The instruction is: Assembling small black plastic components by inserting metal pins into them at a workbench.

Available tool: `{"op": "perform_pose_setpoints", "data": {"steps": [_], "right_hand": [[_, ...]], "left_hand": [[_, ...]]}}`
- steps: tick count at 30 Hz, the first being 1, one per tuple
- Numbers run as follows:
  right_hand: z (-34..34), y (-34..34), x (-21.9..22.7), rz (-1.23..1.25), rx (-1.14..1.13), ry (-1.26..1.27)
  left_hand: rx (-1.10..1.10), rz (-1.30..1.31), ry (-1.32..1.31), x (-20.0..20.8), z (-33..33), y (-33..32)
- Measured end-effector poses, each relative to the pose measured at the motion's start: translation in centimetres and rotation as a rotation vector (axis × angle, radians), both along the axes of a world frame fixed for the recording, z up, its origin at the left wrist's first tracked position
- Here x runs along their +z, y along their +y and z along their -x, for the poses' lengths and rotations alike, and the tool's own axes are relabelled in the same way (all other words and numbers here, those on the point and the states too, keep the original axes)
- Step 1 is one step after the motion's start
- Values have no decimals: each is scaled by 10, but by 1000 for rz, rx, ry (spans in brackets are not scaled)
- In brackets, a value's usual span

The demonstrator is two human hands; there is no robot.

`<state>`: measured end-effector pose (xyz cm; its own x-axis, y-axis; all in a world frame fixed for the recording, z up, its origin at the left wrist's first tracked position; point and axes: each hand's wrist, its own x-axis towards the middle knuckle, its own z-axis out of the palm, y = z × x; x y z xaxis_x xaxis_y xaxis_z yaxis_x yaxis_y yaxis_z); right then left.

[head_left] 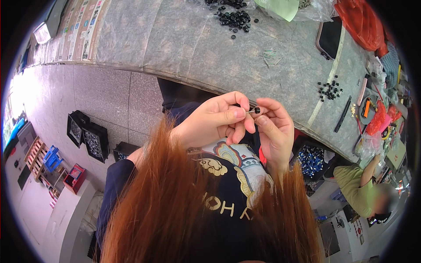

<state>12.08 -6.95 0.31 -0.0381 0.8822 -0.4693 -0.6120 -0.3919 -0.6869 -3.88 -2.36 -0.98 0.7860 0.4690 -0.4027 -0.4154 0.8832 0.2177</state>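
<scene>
My left hand [217, 120] pinches a thin metal pin [250, 112] between thumb and forefinger, just below the edge of the grey workbench [193, 48]. A small black ring [257, 110] sits on the pin's right end. My right hand [274, 129] holds that ring with its fingertips, touching the left hand. Both hands are raised in front of my chest, above my long reddish hair and dark printed shirt.
On the bench lie a heap of black rings [234, 18], loose metal pins [271, 57], a smaller cluster of black parts [329, 91], a dark tablet [330, 37], red bags [362, 22] and tools. Black bins [87, 133] stand on the floor. Another person [362, 186] sits at right.
</scene>
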Motion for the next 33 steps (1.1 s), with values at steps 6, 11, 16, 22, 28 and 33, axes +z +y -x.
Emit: {"op": "perform_pose_setpoints", "data": {"steps": [6,11,16,22,28,33], "right_hand": [[2,-9,-3,-36,-61,-2],[5,-10,-3,-108,-75,-155],[4,-13,0,-143,-82,-306],[10,-14,4,-129,-64,-344],[10,-14,-2,-279,-68,-698],[9,-9,5,-444,-4,-958]], "left_hand": [[-10,-23,-33,-3,-1,-3],[68,-65,115,-2,-3,-2],[40,-187,255,4,-2,-1],[37,-154,305,3,-1,-2],[12,-297,471,6,-2,-5],[6,-177,371,4,-1,-3]]}}
